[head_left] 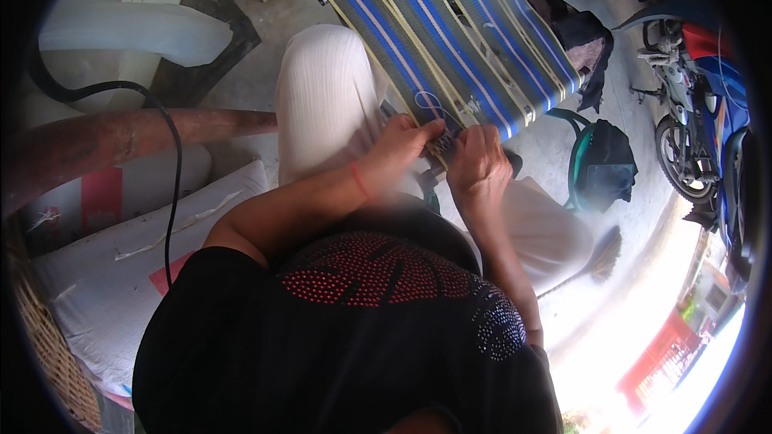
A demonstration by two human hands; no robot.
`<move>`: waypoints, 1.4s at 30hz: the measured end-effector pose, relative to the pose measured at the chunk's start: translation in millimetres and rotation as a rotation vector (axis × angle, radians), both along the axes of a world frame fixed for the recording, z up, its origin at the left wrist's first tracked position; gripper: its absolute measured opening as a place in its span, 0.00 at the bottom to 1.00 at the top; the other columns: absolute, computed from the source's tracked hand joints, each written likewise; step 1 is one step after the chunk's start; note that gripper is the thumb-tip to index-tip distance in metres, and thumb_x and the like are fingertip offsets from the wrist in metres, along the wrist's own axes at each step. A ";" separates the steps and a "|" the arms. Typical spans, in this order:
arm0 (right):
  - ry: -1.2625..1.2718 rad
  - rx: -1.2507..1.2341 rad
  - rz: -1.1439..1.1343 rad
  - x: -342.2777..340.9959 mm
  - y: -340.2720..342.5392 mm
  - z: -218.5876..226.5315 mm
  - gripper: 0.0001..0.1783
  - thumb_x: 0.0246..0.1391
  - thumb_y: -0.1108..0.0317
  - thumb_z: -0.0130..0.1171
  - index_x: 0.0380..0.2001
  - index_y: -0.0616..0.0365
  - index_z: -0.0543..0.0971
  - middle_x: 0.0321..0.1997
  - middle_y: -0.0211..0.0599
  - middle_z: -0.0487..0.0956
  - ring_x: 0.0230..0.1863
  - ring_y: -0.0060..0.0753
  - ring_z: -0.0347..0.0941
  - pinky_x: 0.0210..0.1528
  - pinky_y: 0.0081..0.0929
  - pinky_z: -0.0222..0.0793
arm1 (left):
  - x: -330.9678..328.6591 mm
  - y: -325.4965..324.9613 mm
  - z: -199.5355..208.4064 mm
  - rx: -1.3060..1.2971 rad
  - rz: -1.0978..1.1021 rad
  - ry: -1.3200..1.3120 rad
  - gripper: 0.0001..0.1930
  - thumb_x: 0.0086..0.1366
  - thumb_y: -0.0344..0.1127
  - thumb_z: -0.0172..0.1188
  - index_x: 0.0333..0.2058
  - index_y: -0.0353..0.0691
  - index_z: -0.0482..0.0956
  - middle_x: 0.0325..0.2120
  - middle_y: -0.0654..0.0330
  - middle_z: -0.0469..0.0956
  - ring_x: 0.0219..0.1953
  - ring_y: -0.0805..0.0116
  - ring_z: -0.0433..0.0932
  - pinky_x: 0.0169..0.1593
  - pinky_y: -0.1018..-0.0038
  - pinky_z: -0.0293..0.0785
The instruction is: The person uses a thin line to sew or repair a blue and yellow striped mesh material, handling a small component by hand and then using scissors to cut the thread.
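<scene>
A striped woven fabric [450, 40] in blue, green, yellow and white stretches away from my knees, with rods or gaps along its length. At its near corner my left hand [402, 145] is closed, thumb and fingers pinching the edge. Just to the right, my right hand [480, 162] is closed on the same edge, knuckles up and fingertips curled out of sight. Between the two hands a small dark, patterned bit of the edge shows, too small to make out. A thin pale loop of string [430, 101] lies on the fabric just beyond them.
Stuffed white sacks [161, 225] and a reddish-brown curved beam [137, 153] lie on my left, with a black hose [173, 137] across them. A green stool [577, 161] with a dark bag stands right. Farther right are motorcycles [683, 137]. Dark cloth [583, 36] lies beyond the fabric.
</scene>
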State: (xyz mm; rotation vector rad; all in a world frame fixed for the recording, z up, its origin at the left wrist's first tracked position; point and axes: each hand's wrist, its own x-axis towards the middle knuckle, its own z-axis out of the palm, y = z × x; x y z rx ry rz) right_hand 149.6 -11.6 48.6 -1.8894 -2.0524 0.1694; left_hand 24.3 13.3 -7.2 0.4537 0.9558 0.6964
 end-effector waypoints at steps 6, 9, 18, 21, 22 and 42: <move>0.224 -0.066 0.107 20.2 28.1 12.1 0.06 0.42 0.67 0.57 0.26 0.55 0.73 0.25 0.39 0.70 0.26 0.43 0.70 0.27 0.35 0.65 | -0.4 -1.5 10.3 0.009 0.073 -0.092 0.09 0.59 0.39 0.52 0.28 0.41 0.76 0.21 0.68 0.74 0.22 0.83 0.69 0.25 0.85 0.63; 0.168 -0.076 0.149 17.3 38.5 6.7 0.05 0.43 0.69 0.56 0.26 0.55 0.74 0.24 0.40 0.70 0.26 0.44 0.70 0.26 0.35 0.65 | -2.9 0.3 7.0 0.040 0.038 -0.033 0.12 0.57 0.39 0.53 0.28 0.35 0.77 0.22 0.62 0.76 0.23 0.76 0.74 0.30 0.80 0.69; 0.799 -0.505 0.221 14.0 13.2 51.1 0.01 0.48 0.77 0.48 0.25 0.61 0.69 0.19 0.37 0.73 0.21 0.25 0.70 0.25 0.21 0.66 | -9.4 1.4 -5.1 0.050 -0.040 -0.101 0.12 0.58 0.42 0.51 0.29 0.40 0.76 0.22 0.66 0.75 0.23 0.81 0.71 0.28 0.84 0.65; 0.352 -0.093 0.235 13.2 20.0 31.1 0.05 0.44 0.76 0.53 0.29 0.61 0.73 0.26 0.40 0.75 0.26 0.37 0.73 0.28 0.26 0.67 | -6.6 -3.1 -12.0 0.102 -0.049 -0.050 0.12 0.58 0.41 0.50 0.30 0.39 0.76 0.24 0.65 0.76 0.24 0.79 0.71 0.30 0.83 0.66; 0.386 -0.181 0.139 14.9 29.5 29.9 0.08 0.42 0.74 0.55 0.30 0.61 0.74 0.28 0.42 0.75 0.28 0.42 0.72 0.29 0.29 0.67 | -5.6 -0.6 1.2 0.077 -0.031 -0.079 0.12 0.59 0.41 0.50 0.30 0.38 0.76 0.24 0.65 0.75 0.25 0.79 0.72 0.30 0.82 0.67; 0.433 -0.286 0.645 9.4 6.5 53.0 0.05 0.41 0.77 0.54 0.25 0.59 0.72 0.25 0.37 0.72 0.25 0.38 0.71 0.25 0.29 0.68 | -6.9 -3.6 -13.4 -0.030 0.011 -0.088 0.12 0.59 0.37 0.48 0.32 0.35 0.75 0.24 0.62 0.76 0.26 0.76 0.74 0.33 0.79 0.70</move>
